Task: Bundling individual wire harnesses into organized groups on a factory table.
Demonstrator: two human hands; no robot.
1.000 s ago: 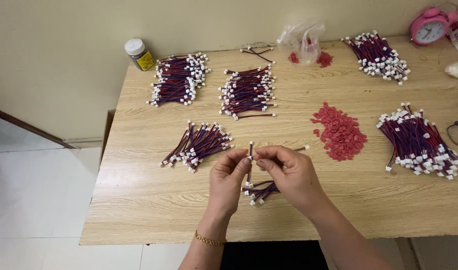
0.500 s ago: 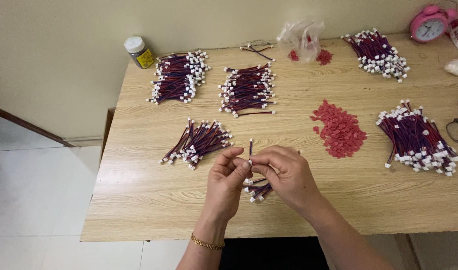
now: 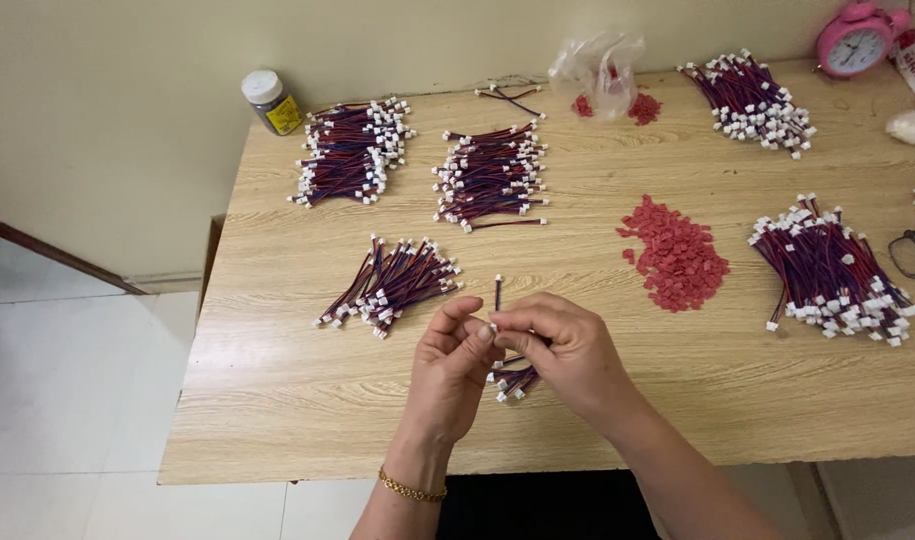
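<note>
My left hand (image 3: 446, 372) and my right hand (image 3: 563, 350) meet over the near middle of the wooden table (image 3: 278, 390), fingertips pinched together on one short red-and-blue wire with white end plugs (image 3: 498, 292); its far end sticks up above my fingers. Under my hands a small bunch of the same wires (image 3: 514, 381) lies on the table. A fanned bundle of wires (image 3: 388, 284) lies just to the far left of my left hand. A heap of small red pieces (image 3: 675, 254) lies to the far right of my right hand.
More wire bundles lie at the back left (image 3: 350, 151), back middle (image 3: 492, 174), back right (image 3: 750, 101) and right (image 3: 831, 270). A clear bag (image 3: 598, 70), a small jar (image 3: 270, 102), a pink alarm clock (image 3: 854, 40) and glasses (image 3: 914, 262) stand along the edges.
My hands have closed in on each other, and the wire now stands more upright between my fingertips, with less of it showing above them.
</note>
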